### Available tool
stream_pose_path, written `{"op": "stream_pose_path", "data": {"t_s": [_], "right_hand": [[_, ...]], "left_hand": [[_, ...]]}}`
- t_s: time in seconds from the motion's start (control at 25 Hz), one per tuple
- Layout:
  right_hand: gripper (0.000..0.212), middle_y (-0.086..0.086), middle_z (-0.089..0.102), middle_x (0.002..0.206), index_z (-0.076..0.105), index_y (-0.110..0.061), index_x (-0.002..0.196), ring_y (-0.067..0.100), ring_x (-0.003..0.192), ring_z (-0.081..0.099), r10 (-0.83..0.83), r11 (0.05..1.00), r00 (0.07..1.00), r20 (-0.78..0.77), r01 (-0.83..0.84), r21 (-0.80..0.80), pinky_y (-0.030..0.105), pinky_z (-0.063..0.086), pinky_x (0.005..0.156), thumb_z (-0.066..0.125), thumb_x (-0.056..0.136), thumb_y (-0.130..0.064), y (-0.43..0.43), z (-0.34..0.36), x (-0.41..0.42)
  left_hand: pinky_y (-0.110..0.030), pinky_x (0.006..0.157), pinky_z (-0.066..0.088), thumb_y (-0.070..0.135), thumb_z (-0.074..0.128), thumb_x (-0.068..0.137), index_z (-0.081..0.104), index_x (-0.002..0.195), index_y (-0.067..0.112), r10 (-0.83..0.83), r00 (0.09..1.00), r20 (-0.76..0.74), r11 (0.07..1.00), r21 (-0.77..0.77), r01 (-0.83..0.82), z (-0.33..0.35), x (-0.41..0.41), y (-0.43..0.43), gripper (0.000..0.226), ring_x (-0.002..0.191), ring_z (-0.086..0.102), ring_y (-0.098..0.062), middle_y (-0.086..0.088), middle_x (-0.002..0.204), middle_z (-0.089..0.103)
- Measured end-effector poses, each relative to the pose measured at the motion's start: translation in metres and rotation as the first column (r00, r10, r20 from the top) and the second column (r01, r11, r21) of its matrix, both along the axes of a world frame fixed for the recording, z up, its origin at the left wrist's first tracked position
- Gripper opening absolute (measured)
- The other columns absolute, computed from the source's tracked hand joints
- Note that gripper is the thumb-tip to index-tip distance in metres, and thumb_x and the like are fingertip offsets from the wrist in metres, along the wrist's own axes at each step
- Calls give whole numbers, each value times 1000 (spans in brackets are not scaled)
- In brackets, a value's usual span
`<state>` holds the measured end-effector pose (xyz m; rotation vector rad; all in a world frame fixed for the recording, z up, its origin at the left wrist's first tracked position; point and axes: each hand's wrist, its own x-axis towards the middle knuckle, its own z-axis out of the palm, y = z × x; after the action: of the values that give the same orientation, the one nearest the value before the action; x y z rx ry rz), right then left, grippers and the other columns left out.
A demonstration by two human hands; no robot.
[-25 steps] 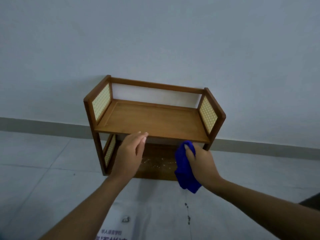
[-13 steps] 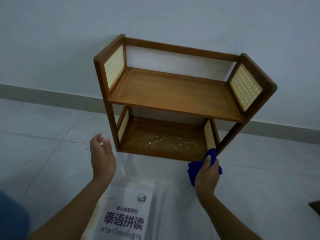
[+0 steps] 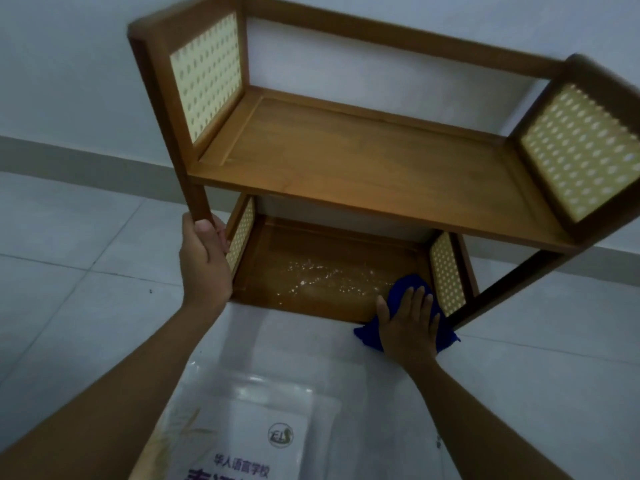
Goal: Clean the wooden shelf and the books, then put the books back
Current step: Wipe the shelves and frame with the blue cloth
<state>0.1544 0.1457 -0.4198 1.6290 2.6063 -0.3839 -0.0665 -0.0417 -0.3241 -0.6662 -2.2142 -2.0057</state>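
Observation:
A two-tier wooden shelf with woven cane side panels stands on the floor against the wall. Both tiers hold no books. White crumbs are scattered over the lower board. My left hand grips the shelf's front left leg. My right hand lies flat, fingers straight, pressing a blue cloth onto the right front corner of the lower board. A white book with printed characters lies on the floor in front, between my forearms.
The shelf backs onto a pale wall with a grey skirting strip. Light floor tiles spread to the left and right of the shelf. The book seems to lie in a clear plastic sleeve.
My head has come closer and lower. My left hand moved from open air to grip the front left leg. My right hand flattened the cloth onto the lower board.

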Motion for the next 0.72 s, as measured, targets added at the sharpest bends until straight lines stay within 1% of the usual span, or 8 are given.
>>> {"op": "stream_pose_path", "data": {"t_s": [0.12,0.2,0.24,0.36,0.48,0.6,0.68,0.72], "right_hand": [[93,18,10,159,13,-3,152,33,147,7,50,997,999,-10,-50,64,52,4,117,-2,87,-68,22,-5,-13],[94,23,25,154,28,-1,148,41,142,23,102,984,994,-42,-94,152,60,11,113,-3,89,-68,30,-9,-25],[94,23,26,154,29,-3,148,42,141,24,118,980,992,-47,-109,164,62,9,112,-5,90,-68,32,-9,-31],[81,14,0,160,5,-16,154,33,148,1,181,982,983,29,-182,59,54,-4,115,-9,89,-63,23,-8,-60],[62,6,-23,158,-16,-24,151,26,145,-22,381,923,922,64,-376,-78,49,-15,114,-1,97,-53,5,-4,-87],[59,-2,-26,156,-20,-33,146,21,145,-23,570,822,821,39,-568,-48,44,-17,113,-4,94,-56,-3,-2,-81],[62,-8,-27,154,-22,-40,142,16,145,-21,615,789,787,45,-615,-18,42,-14,115,-14,84,-60,6,-3,-61],[63,-10,-26,153,-22,-41,142,14,145,-20,607,794,793,50,-607,-7,42,-12,116,-15,82,-61,12,-4,-50]], "left_hand": [[-33,56,40,43,19,97,41,87,28,-27,999,-43,999,16,28,-8,-6,0,28,60,46,-13,3,69,43],[-31,53,38,42,19,97,41,87,28,-35,998,-51,998,44,38,-12,-10,2,28,59,45,-10,4,68,42],[-30,53,38,43,19,97,41,87,28,-32,998,-47,998,50,34,-13,-10,3,28,58,44,-9,4,68,42],[-25,53,37,44,20,96,41,87,28,-20,999,-35,998,56,22,-15,-9,3,28,58,44,-5,5,68,41],[-26,54,38,45,19,97,40,86,29,-5,999,-35,999,45,6,-16,-9,3,28,59,44,-5,9,68,43],[-27,54,39,46,19,96,40,85,31,20,999,-30,999,39,-19,-15,-7,4,28,59,44,-6,9,67,43],[-27,54,39,46,18,96,39,85,31,30,999,-33,999,29,-29,-12,-5,5,28,59,44,-6,6,68,41],[-26,54,39,46,18,96,39,85,31,28,999,-35,999,28,-27,-12,-4,5,28,59,44,-6,5,68,41]]}}
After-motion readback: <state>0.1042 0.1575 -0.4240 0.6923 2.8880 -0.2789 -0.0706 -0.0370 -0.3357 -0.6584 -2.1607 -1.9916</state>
